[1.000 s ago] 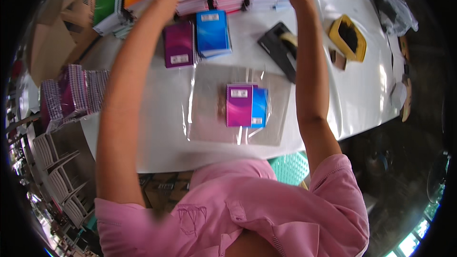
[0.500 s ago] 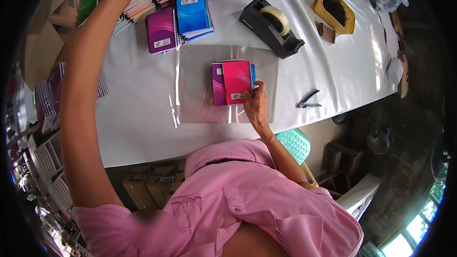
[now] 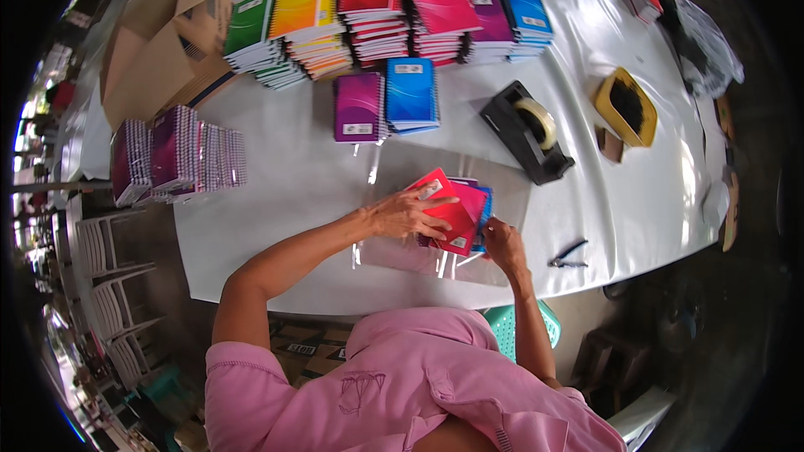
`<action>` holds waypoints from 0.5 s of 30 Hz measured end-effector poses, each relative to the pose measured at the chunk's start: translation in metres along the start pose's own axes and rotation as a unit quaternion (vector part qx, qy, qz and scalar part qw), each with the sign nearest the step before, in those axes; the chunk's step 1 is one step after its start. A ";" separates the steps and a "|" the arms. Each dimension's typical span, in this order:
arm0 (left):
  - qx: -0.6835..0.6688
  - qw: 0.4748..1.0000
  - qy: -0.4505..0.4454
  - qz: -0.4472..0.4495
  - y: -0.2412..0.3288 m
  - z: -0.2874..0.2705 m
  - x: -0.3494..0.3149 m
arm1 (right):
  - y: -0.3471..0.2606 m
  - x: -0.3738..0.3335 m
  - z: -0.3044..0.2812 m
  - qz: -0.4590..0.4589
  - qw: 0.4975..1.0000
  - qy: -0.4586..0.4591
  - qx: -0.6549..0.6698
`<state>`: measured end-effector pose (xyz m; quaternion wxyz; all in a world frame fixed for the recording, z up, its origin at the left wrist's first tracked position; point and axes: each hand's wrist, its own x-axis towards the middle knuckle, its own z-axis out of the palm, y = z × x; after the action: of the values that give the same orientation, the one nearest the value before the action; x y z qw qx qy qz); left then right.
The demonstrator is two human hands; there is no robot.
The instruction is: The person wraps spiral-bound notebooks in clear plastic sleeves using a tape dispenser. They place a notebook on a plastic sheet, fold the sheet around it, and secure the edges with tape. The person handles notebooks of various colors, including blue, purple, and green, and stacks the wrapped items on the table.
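My left hand (image 3: 400,215) grips a red spiral notebook (image 3: 455,219), its fingers spread across the cover. The red notebook lies tilted over a small stack in which a pink notebook (image 3: 475,203), a purple edge and a blue notebook (image 3: 487,211) show. At the stack's lower right edge is my right hand (image 3: 506,248), its fingers curled in on the notebooks; the fingertips are partly hidden. Beneath the stack, a clear plastic sheet or bag (image 3: 394,176) lies flat on the white-covered table (image 3: 276,243).
Piles of green, yellow (image 3: 303,8), red, pink, purple and blue notebooks line the back. Nearer stand purple (image 3: 358,107) and blue (image 3: 410,92) piles. A tape dispenser (image 3: 523,134), yellow tub (image 3: 626,107) and nippers (image 3: 569,255) are rightward; wrapped purple notebooks (image 3: 176,155) and a carton (image 3: 167,42) leftward.
My left hand has come back from the piles at the far left with a red notebook, now over the stack. My right hand stays at the stack's right edge. The view has shifted.
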<state>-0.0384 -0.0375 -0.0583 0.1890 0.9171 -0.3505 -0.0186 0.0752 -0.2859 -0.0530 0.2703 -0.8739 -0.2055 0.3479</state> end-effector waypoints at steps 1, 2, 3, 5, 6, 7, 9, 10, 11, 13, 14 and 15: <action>0.014 0.999 0.027 -0.042 0.000 -0.016 -0.004 | -0.015 -0.001 -0.011 0.018 0.997 -0.008 -0.080; 0.028 0.995 0.053 -0.077 0.000 -0.038 -0.003 | -0.024 0.007 -0.015 -0.021 0.987 0.065 -0.143; 0.042 0.989 0.081 -0.118 0.000 -0.060 -0.006 | -0.057 0.014 -0.026 -0.082 0.981 0.112 -0.136; 0.035 0.956 0.194 -0.217 -0.029 -0.100 -0.033 | -0.110 0.051 -0.037 -0.237 0.956 0.158 -0.077; 0.031 0.908 0.320 -0.271 -0.055 -0.117 -0.052 | -0.155 0.067 -0.039 -0.301 0.936 0.179 -0.034; 0.015 0.841 0.445 -0.306 -0.081 -0.134 -0.072 | -0.197 0.084 -0.037 -0.347 0.921 0.176 -0.002; 0.082 0.724 0.551 -0.407 -0.136 -0.188 -0.117 | -0.277 0.124 -0.023 -0.479 0.841 0.252 -0.009; 0.315 0.653 0.505 -0.468 -0.172 -0.199 -0.159 | -0.312 0.139 -0.007 -0.527 0.807 0.265 -0.037; 0.301 0.612 0.487 -0.546 -0.202 -0.208 -0.192 | -0.342 0.162 0.012 -0.583 0.745 0.317 -0.066; 0.083 0.607 0.484 -0.625 -0.228 -0.216 -0.214 | -0.368 0.207 0.039 -0.602 0.670 0.393 -0.185; -0.117 0.616 0.479 -0.614 -0.230 -0.230 -0.216 | -0.365 0.222 0.048 -0.573 0.657 0.407 -0.270; -0.319 0.600 0.452 -0.578 -0.236 -0.230 -0.216 | -0.361 0.225 0.045 -0.562 0.676 0.372 -0.298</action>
<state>-0.0134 0.3407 0.0487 0.5534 0.7011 0.4108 0.1828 0.1326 0.1292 0.0299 0.1946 -0.6854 -0.6329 -0.3030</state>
